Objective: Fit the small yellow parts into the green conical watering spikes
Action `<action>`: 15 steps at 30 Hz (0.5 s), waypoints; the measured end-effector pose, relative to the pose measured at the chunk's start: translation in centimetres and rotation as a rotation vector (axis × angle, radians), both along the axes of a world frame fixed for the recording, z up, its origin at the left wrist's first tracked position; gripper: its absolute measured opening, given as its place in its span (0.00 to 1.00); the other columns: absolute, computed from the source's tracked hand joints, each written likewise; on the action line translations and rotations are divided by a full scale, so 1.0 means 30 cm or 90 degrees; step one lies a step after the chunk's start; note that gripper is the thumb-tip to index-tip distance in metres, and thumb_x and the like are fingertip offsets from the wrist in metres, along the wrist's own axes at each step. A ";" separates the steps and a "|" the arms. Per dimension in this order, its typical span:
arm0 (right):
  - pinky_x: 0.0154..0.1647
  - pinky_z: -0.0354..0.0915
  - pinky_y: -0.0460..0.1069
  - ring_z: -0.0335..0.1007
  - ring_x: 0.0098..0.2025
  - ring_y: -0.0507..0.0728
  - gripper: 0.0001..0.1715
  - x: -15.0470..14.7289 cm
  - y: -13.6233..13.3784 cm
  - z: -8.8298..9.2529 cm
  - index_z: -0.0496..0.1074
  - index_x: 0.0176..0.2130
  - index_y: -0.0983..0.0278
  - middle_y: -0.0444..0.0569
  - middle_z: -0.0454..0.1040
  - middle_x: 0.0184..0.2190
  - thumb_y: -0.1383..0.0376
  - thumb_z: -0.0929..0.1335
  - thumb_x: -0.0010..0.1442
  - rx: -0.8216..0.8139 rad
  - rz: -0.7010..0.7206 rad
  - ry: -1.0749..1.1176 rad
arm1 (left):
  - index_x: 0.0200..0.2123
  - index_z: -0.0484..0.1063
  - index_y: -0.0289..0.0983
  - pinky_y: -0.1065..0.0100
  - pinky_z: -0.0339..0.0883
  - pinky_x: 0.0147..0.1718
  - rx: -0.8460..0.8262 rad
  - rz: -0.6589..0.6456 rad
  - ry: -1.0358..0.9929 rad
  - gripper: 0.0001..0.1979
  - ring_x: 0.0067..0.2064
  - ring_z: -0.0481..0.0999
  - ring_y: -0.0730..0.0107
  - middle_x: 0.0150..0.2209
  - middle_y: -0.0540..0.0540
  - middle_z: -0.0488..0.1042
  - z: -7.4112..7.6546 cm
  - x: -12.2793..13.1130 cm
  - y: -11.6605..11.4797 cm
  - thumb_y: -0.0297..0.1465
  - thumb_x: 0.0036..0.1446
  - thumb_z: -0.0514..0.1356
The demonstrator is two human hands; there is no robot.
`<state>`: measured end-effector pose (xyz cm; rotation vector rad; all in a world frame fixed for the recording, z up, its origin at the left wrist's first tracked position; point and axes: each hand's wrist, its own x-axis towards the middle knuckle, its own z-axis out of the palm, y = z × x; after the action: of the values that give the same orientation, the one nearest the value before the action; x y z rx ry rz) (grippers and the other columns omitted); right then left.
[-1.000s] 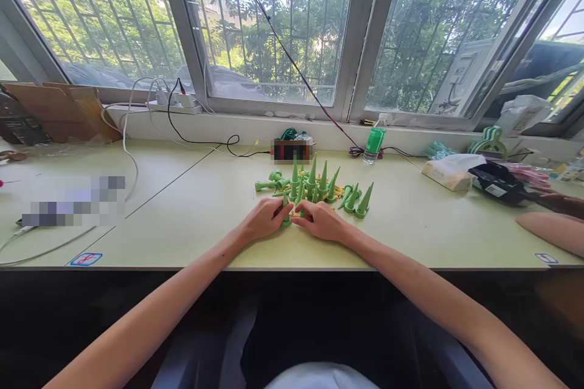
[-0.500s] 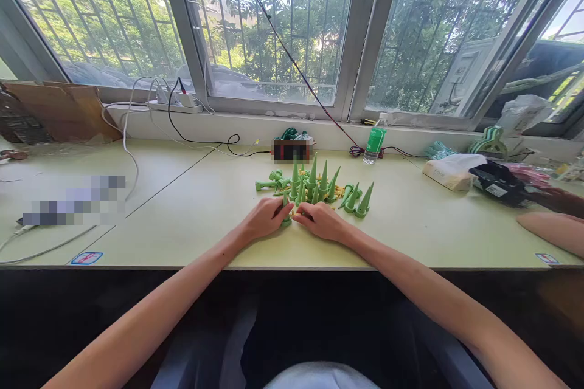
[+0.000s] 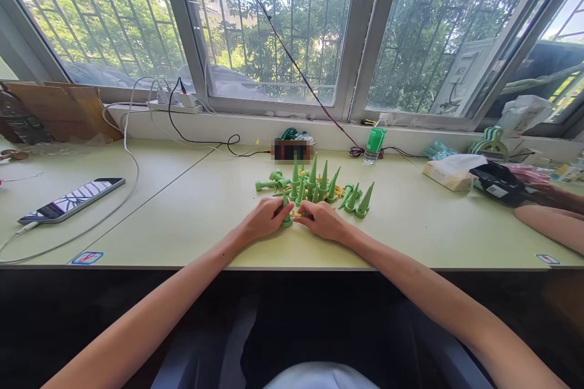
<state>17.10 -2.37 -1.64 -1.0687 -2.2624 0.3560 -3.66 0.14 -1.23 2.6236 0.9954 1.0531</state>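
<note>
My left hand is closed on a green plastic watering spike, which stands upright on the table with its point up. Pinched in my right hand is a small yellow plastic piece, its end against or very close to the side of that spike. Just beyond my hands, several more green spikes stand point up. Small yellow pieces lie scattered among them. Other green spikes rest on their sides at the left of the cluster, and a few lean or stand to the right.
A phone on a white cable lies at the left. Behind the spikes sits a blurred dark box; a green-labelled bottle stands by the window ledge. Farther right are a tissue pack, a black package and another person's arm.
My right hand has shifted slightly, and more of the yellow piece shows beside the spike. My left hand keeps its place. The other person's arm has moved a little to the left.
</note>
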 end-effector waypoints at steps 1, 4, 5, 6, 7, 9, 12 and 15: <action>0.30 0.53 0.44 0.60 0.25 0.49 0.07 0.000 0.001 -0.001 0.69 0.35 0.64 0.40 0.70 0.23 0.63 0.70 0.64 -0.001 -0.002 -0.001 | 0.22 0.60 0.36 0.71 0.51 0.23 0.000 0.000 -0.001 0.19 0.20 0.56 0.78 0.18 0.54 0.60 0.000 0.000 0.000 0.35 0.66 0.52; 0.31 0.54 0.44 0.64 0.28 0.50 0.09 0.001 0.003 -0.002 0.71 0.35 0.64 0.43 0.73 0.26 0.61 0.69 0.65 0.001 -0.009 -0.007 | 0.22 0.60 0.36 0.71 0.51 0.23 0.002 -0.001 -0.005 0.19 0.20 0.56 0.78 0.18 0.54 0.60 0.001 0.000 -0.001 0.35 0.66 0.52; 0.32 0.54 0.44 0.64 0.28 0.50 0.10 0.001 0.004 -0.003 0.71 0.34 0.64 0.44 0.73 0.27 0.61 0.69 0.66 0.002 -0.009 -0.010 | 0.22 0.60 0.36 0.71 0.51 0.23 0.002 -0.001 -0.006 0.19 0.20 0.56 0.78 0.18 0.54 0.60 0.001 0.000 -0.001 0.35 0.66 0.52; 0.31 0.54 0.44 0.63 0.27 0.50 0.11 0.001 0.004 -0.002 0.71 0.33 0.64 0.44 0.73 0.27 0.60 0.68 0.66 0.003 -0.008 -0.012 | 0.22 0.60 0.36 0.71 0.51 0.23 0.002 -0.001 -0.006 0.19 0.20 0.56 0.78 0.17 0.54 0.60 0.002 0.000 -0.002 0.35 0.66 0.52; 0.31 0.54 0.45 0.63 0.27 0.50 0.12 0.002 0.004 -0.002 0.71 0.33 0.64 0.44 0.73 0.26 0.60 0.68 0.67 0.004 -0.008 -0.015 | 0.21 0.60 0.36 0.71 0.51 0.23 0.003 -0.001 -0.006 0.19 0.20 0.56 0.78 0.17 0.55 0.60 0.003 0.000 -0.003 0.35 0.66 0.52; 0.31 0.53 0.45 0.62 0.26 0.50 0.14 0.002 0.003 0.000 0.70 0.31 0.64 0.44 0.72 0.25 0.60 0.67 0.67 0.008 -0.008 -0.020 | 0.21 0.60 0.36 0.71 0.51 0.22 0.006 0.001 -0.006 0.19 0.20 0.56 0.78 0.17 0.55 0.59 0.005 0.001 -0.004 0.35 0.66 0.52; 0.30 0.52 0.45 0.61 0.25 0.50 0.17 0.001 0.001 0.003 0.70 0.29 0.64 0.45 0.72 0.25 0.59 0.65 0.69 0.018 -0.013 -0.027 | 0.21 0.59 0.36 0.71 0.51 0.22 0.008 0.000 -0.008 0.19 0.20 0.56 0.78 0.17 0.55 0.59 0.005 0.001 -0.005 0.35 0.66 0.52; 0.29 0.51 0.46 0.61 0.25 0.50 0.21 0.000 -0.003 0.009 0.68 0.27 0.64 0.45 0.71 0.23 0.58 0.64 0.70 0.024 -0.022 -0.040 | 0.21 0.59 0.36 0.71 0.51 0.22 0.013 -0.006 -0.014 0.20 0.20 0.56 0.78 0.18 0.54 0.59 0.002 0.000 -0.002 0.35 0.66 0.52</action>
<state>17.11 -2.46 -1.37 -1.1125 -2.2933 0.2679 -3.66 0.06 -1.16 2.6234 0.9718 1.0934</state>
